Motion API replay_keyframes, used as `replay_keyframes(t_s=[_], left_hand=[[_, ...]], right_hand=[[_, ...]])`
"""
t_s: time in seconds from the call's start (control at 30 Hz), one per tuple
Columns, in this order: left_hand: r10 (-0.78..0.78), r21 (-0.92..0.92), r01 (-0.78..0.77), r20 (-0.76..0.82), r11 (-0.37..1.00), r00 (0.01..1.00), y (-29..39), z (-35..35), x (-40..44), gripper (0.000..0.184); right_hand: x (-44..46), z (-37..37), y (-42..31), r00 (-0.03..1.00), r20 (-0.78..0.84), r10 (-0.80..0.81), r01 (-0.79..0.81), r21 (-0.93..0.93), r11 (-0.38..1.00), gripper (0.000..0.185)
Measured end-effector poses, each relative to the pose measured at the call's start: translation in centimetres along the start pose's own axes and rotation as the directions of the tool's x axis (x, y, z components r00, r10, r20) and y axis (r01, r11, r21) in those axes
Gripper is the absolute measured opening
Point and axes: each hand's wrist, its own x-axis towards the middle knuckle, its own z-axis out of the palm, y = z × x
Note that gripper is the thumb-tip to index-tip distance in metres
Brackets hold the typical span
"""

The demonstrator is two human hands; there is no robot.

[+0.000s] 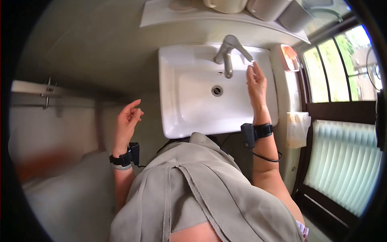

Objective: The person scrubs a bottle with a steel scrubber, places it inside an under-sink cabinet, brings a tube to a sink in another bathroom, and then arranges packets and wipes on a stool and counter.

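A person in a grey garment (153, 193) stands facing a white sink (185, 97), which fills the middle of the view. At the right is a dark-framed window (342, 68), and a white shelf (171, 18) carrying pale mugs (269, 8) runs above the sink. The left hand (128, 118) hangs in the air outside the sink's left side, its grip loosely half-wide and holding nothing, fingers gently curled. The right hand (256, 82) reaches over the right part of the basin, its grip narrow, fingertips at the end of the faucet's lever; I cannot tell whether they press or pinch it. The metal faucet (228, 52) stands at the sink's back edge, spout pointing over the basin, lever slanting toward the right hand. Smallest is the round drain (217, 91), in the basin just beyond the spout.
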Motion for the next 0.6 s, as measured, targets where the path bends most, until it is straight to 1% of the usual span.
replay_keyframes(t_s=[0.03,0.07,0.1,0.13,0.17,0.2,0.27,0.3,0.33,0.4,0.43,0.47,0.5,0.53,0.57,0.6], left_hand=[[-0.003,0.007,0.003,-0.042,1.000,0.999,0.0,-0.4,-1.1,0.037],[-0.006,0.014,0.007,-0.085,1.000,0.996,0.0,-0.8,-1.9,0.037],[-0.023,0.020,0.026,-0.131,0.999,0.991,-0.1,-1.3,-2.9,0.037],[-0.037,0.018,0.040,-0.145,0.999,0.989,-0.5,-1.7,-3.6,0.036],[-0.050,0.015,0.053,-0.158,0.998,0.986,-0.9,-2.2,-4.4,0.036],[-0.069,0.019,0.075,-0.206,0.997,0.976,-1.3,-2.6,-5.6,0.036],[-0.102,-0.032,0.097,-0.230,0.995,0.968,-2.3,-3.2,-8.4,0.036],[-0.097,-0.032,0.091,-0.256,0.995,0.962,-3.4,-3.6,-10.1,0.035],[-0.128,-0.032,0.124,-0.276,0.992,0.953,-3.6,-3.6,-11.8,0.035],[-0.141,-0.074,0.125,-0.286,0.989,0.948,-4.7,-4.5,-14.7,0.036],[-0.182,-0.105,0.158,-0.282,0.982,0.942,-4.9,-5.3,-16.2,0.035],[-0.170,-0.066,0.158,-0.305,0.985,0.937,-6.4,-6.0,-17.8,0.033],[-0.204,-0.130,0.173,-0.289,0.976,0.935,-6.6,-6.1,-19.7,0.033],[-0.128,-0.099,0.102,-0.309,0.990,0.942,-8.2,-6.1,-21.0,0.035],[-0.163,-0.104,0.137,-0.307,0.985,0.938,-8.0,-6.9,-22.0,0.036],[-0.132,-0.137,0.096,-0.284,0.986,0.950,-9.3,-7.8,-22.4,0.035]], right_hand=[[0.2,0.1,-0.3,0.999,0.029,-0.019,0.019,-0.010,1.000,0.045],[0.5,0.4,-0.4,0.997,0.035,-0.065,0.064,0.023,0.998,0.038],[0.9,0.5,-0.4,0.997,0.069,-0.038,0.035,0.036,0.999,0.037],[1.3,0.4,-0.5,0.994,0.105,-0.011,0.006,0.047,0.999,0.036],[1.1,0.5,-1.8,0.995,0.100,0.026,-0.035,0.093,0.995,0.033],[0.4,0.6,-2.7,0.993,0.102,0.067,-0.081,0.137,0.987,0.031],[0.1,0.5,-1.4,0.990,0.116,0.074,-0.098,0.218,0.971,0.033],[0.0,0.3,-0.8,0.989,0.127,0.080,-0.108,0.232,0.967,0.037],[-0.3,-0.3,-0.3,0.987,0.139,0.087,-0.119,0.244,0.962,0.042],[-0.6,-1.4,0.5,0.984,0.147,0.097,-0.125,0.195,0.973,0.044],[-1.5,-1.8,0.2,0.982,0.171,0.081,-0.115,0.201,0.973,0.047],[-3.6,-2.3,-1.2,0.980,0.180,0.080,-0.113,0.183,0.977,0.055],[-4.7,-3.3,-1.2,0.978,0.200,0.064,-0.108,0.213,0.971,0.059],[-6.3,-4.7,-1.6,0.979,0.195,0.058,-0.093,0.178,0.980,0.060],[-7.4,-5.6,-1.8,0.975,0.224,0.005,-0.049,0.194,0.980,0.058],[-9.1,-6.4,-2.9,0.991,0.133,0.001,-0.023,0.166,0.986,0.054]])
